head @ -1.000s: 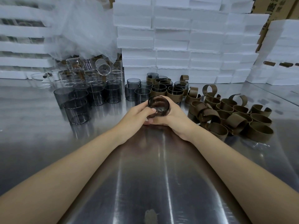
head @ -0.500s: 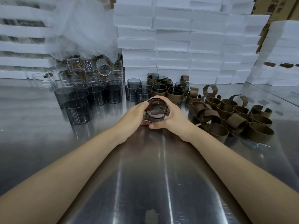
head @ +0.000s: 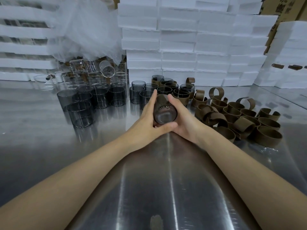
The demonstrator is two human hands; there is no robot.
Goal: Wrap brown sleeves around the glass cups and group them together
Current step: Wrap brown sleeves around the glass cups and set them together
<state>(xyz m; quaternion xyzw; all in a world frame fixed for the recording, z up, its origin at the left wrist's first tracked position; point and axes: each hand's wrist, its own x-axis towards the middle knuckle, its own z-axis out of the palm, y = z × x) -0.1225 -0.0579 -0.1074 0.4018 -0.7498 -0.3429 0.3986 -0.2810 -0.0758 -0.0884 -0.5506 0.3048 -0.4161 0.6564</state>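
A cup point(head: 165, 112) is being held tilted, base toward the camera, over the table point(head: 166, 183). The left hand point(head: 148, 121) and right hand point(head: 185, 121) are clasping it, fingers pressed along its sides, thumbs hooked beneath. Sleeves point(head: 239, 121) are lying to its right, bare cups point(head: 81, 112) to its left.

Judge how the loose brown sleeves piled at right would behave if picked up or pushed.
Probably light and springy: the brown sleeves are thin open curls, some uncoiled. Likely to slide or drag neighbours across the shiny metal table rather than tip, since they interlock in the heap.
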